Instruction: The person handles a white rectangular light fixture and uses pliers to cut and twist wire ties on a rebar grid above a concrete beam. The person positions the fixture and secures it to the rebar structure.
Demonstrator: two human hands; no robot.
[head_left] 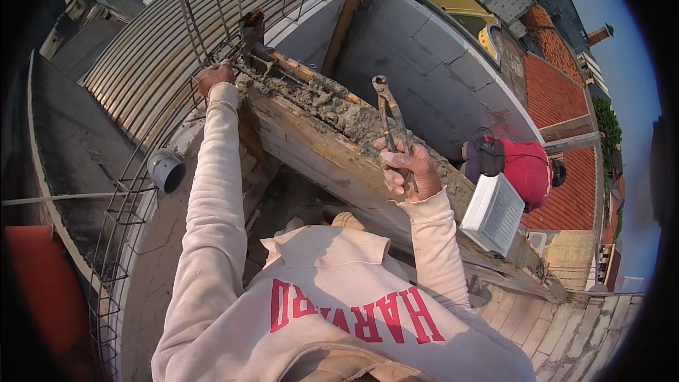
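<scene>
My right hand (410, 168) is closed round the handles of a pair of pincers (396, 110), held upright above the wall top with the jaws pointing up. Orange bands show on the handles. My left hand (216, 78) is stretched far forward, its fingers curled on the steel rebar (189, 18) at the foot of several upright bars. The fingertips are partly hidden there. Between the hands runs a beam of rough grey concrete (332, 102), edged with wooden formwork boards (304, 131).
A white box-shaped thing (493, 216) with a printed face rests on the wall at right. Behind it bends a person in a red top (523, 170). A grey pipe end (167, 170) and a rebar cage (113, 262) lie left. Corrugated roofing (152, 64) spreads beyond.
</scene>
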